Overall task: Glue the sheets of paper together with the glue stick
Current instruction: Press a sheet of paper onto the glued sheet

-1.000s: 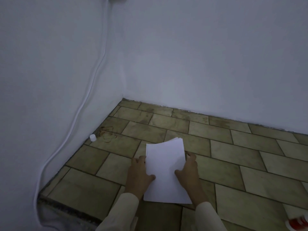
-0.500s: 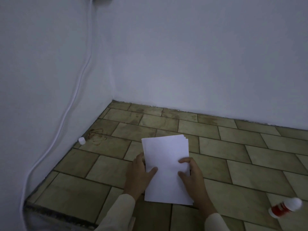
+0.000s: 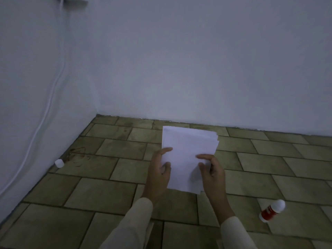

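Note:
A stack of white paper sheets (image 3: 188, 153) is held between both hands above the tiled floor, its far edges slightly fanned. My left hand (image 3: 159, 173) grips the stack's left edge, thumb on top. My right hand (image 3: 212, 172) grips the right edge, thumb and forefinger on top. A red and white glue stick (image 3: 272, 210) lies on the floor to the right, apart from my hands. A small white cap (image 3: 59, 163) sits on the floor by the left wall.
White walls meet in a corner behind the paper. A white cable (image 3: 48, 105) runs down the left wall to the floor. Olive floor tiles (image 3: 100, 193) spread around my hands, with a brown stain near the cap.
The paper stack has risen off the floor in both hands and shifted right in view. The camera view swung right, so the glue stick shows in full.

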